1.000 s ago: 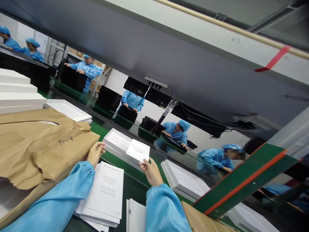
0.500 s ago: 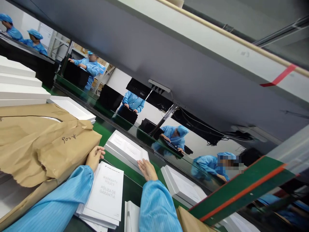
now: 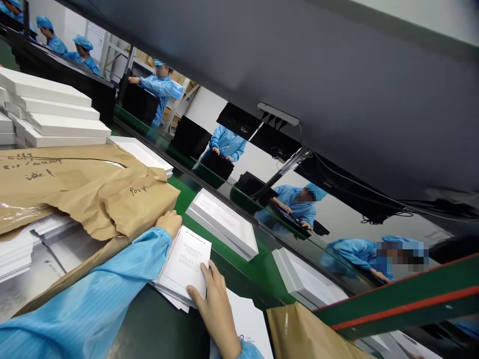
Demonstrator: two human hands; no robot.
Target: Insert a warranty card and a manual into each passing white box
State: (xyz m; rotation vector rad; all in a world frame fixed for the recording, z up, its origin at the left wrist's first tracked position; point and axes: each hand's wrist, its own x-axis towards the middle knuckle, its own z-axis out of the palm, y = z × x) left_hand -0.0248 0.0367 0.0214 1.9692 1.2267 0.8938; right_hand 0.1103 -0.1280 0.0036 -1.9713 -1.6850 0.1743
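Two hands work at a stack of warranty booklets [image 3: 185, 267] lying on the table's near edge. The right hand [image 3: 213, 306] lies flat on the top booklet, fingers spread, its grip released and grasping nothing. The left hand [image 3: 169, 223] rests against the torn brown paper wrapping [image 3: 93, 192] just beside the stack; whether its grip is clenched cannot be told. Beyond the stack, a white box [image 3: 224, 224] sits on the green belt [image 3: 262, 269].

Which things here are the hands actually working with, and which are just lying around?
In use:
right hand on the warranty booklet stack
left hand against the torn brown paper wrap

Lying about:
white box on the green belt
stacked white boxes
second brown bag
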